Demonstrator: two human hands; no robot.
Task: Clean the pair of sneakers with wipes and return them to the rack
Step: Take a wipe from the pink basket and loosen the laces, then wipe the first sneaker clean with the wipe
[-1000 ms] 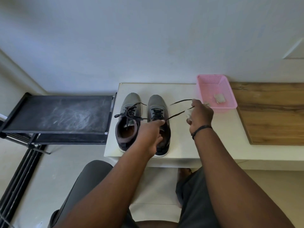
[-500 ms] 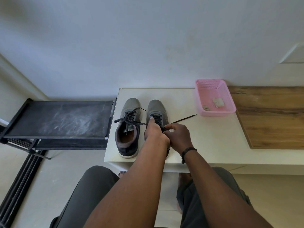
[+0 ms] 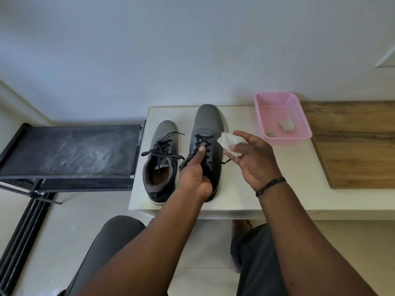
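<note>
Two grey sneakers with black laces stand side by side on a white table (image 3: 267, 189). The left sneaker (image 3: 161, 159) rests flat with its laces loose. My left hand (image 3: 193, 178) grips the right sneaker (image 3: 208, 124) at its collar, thumb on the laces, and the shoe is raised toward me. Just right of that shoe, my right hand (image 3: 254, 159) holds a crumpled white wipe (image 3: 229, 143) between thumb and fingers. A loose lace end shows under my right hand.
A pink perforated basket (image 3: 299, 116) with used wipes sits at the table's back right. A wooden board (image 3: 354, 142) lies to its right. The black shoe rack (image 3: 70, 152) stands left of the table, its top shelf dusty. My knees are below the table edge.
My right hand let go of the lace and now holds a wipe beside the shoe. My left hand took the right sneaker by the collar and lifted it closer.
</note>
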